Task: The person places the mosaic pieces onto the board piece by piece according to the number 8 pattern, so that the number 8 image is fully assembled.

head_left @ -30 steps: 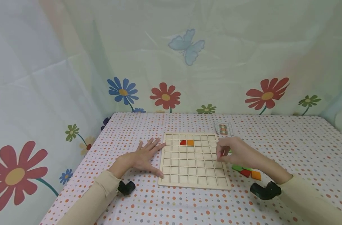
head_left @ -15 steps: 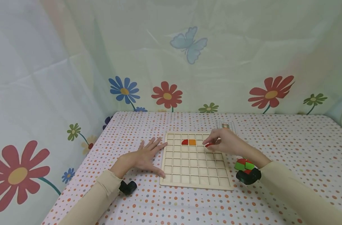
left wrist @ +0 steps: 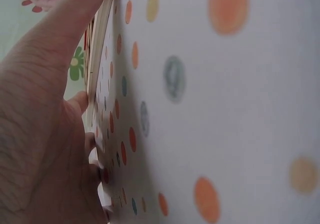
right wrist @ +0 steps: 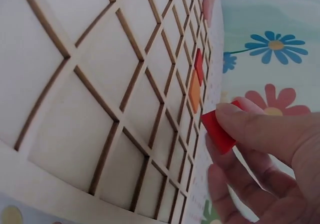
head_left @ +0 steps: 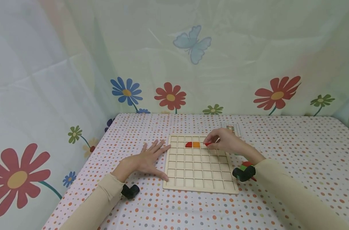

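A pale wooden grid board (head_left: 188, 166) lies on the table. In its second row from the far edge sit a red rounded tile (head_left: 188, 144) and, right beside it, an orange square tile (head_left: 196, 144). My right hand (head_left: 224, 140) pinches another red tile (right wrist: 220, 131) between thumb and fingers, close over the board just right of the orange one. My left hand (head_left: 148, 161) has its fingers spread, with thumb and index fingertip at the board's left edge; in the left wrist view the hand (left wrist: 45, 109) lies along that edge.
Green and red tiles (head_left: 245, 165) lie on the dotted tablecloth right of the board, partly hidden by the right wrist's black strap mount (head_left: 244, 173). A small card with a printed colored pattern (head_left: 231, 127) lies behind the right hand. A flowered curtain hangs at the back.
My right hand has moved left and away from the board's right edge, carrying the red tile over the second row. The left hand has stayed in place.
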The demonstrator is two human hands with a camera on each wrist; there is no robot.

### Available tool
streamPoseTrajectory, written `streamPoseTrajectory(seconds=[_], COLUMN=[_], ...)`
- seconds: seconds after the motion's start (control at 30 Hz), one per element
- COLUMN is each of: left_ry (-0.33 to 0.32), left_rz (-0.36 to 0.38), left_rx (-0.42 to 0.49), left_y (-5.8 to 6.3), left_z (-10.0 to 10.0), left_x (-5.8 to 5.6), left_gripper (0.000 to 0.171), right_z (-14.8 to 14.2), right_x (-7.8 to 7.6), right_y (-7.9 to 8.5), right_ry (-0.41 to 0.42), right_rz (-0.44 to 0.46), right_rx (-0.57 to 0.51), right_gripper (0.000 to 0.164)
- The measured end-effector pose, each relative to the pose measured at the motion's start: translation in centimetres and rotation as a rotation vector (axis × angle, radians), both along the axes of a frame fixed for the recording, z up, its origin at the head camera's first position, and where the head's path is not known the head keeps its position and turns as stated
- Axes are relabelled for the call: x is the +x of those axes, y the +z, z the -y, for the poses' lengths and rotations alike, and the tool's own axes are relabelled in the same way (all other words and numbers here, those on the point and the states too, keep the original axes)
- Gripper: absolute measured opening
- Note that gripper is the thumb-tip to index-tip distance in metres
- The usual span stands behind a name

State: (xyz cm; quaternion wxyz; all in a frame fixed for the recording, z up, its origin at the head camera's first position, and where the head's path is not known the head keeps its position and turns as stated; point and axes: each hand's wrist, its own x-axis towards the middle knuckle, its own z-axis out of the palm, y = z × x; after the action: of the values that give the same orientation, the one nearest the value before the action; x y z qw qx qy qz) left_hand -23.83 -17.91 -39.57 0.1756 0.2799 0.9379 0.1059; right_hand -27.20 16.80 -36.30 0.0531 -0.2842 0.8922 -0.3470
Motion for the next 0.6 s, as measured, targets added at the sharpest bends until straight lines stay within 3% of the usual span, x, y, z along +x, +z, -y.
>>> streamPoseTrajectory(seconds=[0.23,0.4,0.6], left_ry=[0.003,0.001,0.001], left_rz=[0.007,0.008,0.000], left_rx=[0.006,0.008,0.017], left_y=[-0.2,-0.5,-0.2], left_z=[0.1,0.2,0.2], left_x=[0.1,0.0,0.1], left_gripper=[0.122,0.123,0.122], right_z=[0.2,0.6,1.2], right_x=[-1.0,-1.6,-1.9], right_y=[-1.0,-1.7,-1.3], right_ry=[-0.080,-0.072,-0.047], right_rz=[0.019,-0.009,0.042], right_rx=[-0.046,-0.028,-0.008], right_gripper=[0.012,0.017,0.018])
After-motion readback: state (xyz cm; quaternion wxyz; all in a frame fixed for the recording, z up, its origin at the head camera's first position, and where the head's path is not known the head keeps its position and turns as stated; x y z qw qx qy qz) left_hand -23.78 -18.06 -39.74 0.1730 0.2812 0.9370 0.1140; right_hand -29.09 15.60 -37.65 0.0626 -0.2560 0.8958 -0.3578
